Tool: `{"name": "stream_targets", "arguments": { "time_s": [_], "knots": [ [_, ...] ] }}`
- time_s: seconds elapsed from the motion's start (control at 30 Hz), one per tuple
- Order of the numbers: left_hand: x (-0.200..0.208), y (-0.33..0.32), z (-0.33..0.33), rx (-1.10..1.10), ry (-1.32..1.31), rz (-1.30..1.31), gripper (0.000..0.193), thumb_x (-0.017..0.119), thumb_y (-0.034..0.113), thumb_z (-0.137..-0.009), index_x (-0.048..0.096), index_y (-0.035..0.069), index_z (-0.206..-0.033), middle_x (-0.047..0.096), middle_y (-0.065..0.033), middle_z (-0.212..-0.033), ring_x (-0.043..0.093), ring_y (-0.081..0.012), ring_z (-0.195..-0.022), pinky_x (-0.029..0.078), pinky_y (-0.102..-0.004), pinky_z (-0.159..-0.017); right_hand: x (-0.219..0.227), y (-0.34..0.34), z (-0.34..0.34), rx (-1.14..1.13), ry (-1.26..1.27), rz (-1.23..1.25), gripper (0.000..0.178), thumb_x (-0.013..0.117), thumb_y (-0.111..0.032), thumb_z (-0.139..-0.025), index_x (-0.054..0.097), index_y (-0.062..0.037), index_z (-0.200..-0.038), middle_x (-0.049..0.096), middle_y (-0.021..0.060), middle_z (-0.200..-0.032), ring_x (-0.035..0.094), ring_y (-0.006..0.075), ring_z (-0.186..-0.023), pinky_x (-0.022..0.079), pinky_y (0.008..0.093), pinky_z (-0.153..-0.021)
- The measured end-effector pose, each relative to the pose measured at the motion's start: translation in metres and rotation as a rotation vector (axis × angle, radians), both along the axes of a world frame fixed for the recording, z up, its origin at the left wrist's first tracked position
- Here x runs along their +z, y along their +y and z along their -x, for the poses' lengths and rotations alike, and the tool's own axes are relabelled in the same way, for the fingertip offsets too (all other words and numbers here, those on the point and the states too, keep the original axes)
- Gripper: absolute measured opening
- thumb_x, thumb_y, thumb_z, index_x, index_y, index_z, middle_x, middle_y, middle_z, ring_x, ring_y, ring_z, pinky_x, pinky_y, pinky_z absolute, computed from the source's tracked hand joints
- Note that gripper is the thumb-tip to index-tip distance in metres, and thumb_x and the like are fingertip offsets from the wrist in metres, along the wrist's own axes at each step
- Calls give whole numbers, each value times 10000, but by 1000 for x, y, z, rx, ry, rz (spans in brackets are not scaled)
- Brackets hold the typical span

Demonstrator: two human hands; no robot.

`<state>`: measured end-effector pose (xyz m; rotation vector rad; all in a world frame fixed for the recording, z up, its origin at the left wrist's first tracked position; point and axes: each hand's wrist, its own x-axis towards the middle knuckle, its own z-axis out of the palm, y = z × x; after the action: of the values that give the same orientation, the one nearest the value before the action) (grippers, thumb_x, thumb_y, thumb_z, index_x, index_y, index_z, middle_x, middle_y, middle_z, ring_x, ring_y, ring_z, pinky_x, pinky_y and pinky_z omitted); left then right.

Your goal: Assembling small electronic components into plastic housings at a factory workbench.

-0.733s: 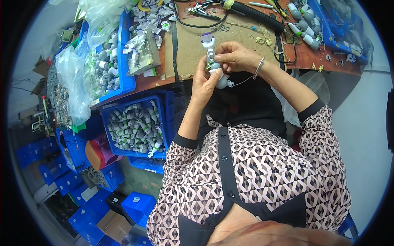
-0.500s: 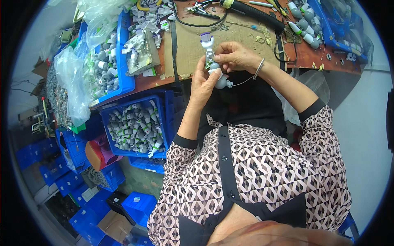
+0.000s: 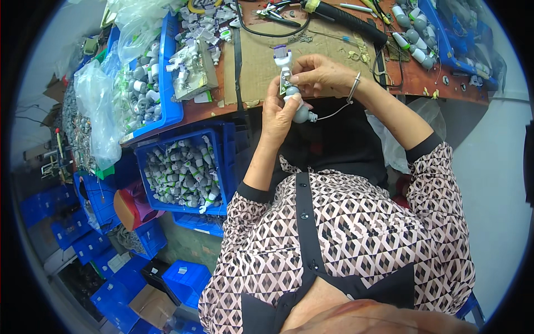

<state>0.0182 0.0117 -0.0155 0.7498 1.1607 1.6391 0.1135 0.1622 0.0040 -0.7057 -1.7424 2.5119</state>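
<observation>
In my left hand (image 3: 276, 114) is a grey and white jointed plastic part (image 3: 301, 114), held with the thumb across its rounded grey section. Its forked white end with a purple tip points away from me. A thin pale wire (image 3: 332, 115) runs from its grey near end toward my right wrist. My right hand (image 3: 320, 75) is closed, thumb and fingertips pinched together against the part's white middle, where small round holes show. Whatever those fingertips hold is too small to make out. Beneath both hands lies a cardboard sheet (image 3: 258, 61).
Blue bins of similar parts stand left (image 3: 179, 106) and below the table edge (image 3: 142, 192). A black-handled tool (image 3: 347, 22), pliers (image 3: 278, 16) and small screws (image 3: 300, 38) lie at the back. More grey-white parts (image 3: 414, 36) sit at right beside a blue tray (image 3: 445, 42).
The part and both hands have shifted very slightly. My right fingertips stay at the part's middle, and my left hand keeps its hold.
</observation>
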Motion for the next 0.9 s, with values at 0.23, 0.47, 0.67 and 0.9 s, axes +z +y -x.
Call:
{"name": "stream_targets", "arguments": {
  "time_s": [0.23,0.47,0.67,0.9],
  "knots": [
    [0,3,0,-7,67,29,437,550,70,-866,377,11,-1263,550,-90,-1027,585,-131,-830,530,-283,-719,5,-3,-1,-46,-31,26,154,630,-147,-828,542,-31,-879,535,3,-672,482,35,-508,329,146,-393],
    [1,2,0,5,33,56,437,575,92,-879,365,21,-1255,560,-79,-1013,597,-144,-801,524,-281,-702,13,-2,1,78,-13,-581,316,595,-309,-806,592,-5,-895,585,81,-691,560,168,-574,445,304,-517],
    [-6,2,15,19,-59,43,416,548,169,-902,351,43,-1246,570,-115,-968,639,-216,-783,512,-313,-713,71,65,-31,-152,-7,-715,224,600,-261,-874,600,-61,-976,623,21,-809,584,80,-659,480,220,-563],
    [2,5,13,-1,-95,53,420,563,172,-890,342,53,-1227,577,-126,-959,642,-237,-762,517,-326,-698,70,186,-87,-576,-164,-981,194,585,-250,-871,598,-60,-909,586,-17,-726,555,53,-631,456,200,-532]
  ]
}}
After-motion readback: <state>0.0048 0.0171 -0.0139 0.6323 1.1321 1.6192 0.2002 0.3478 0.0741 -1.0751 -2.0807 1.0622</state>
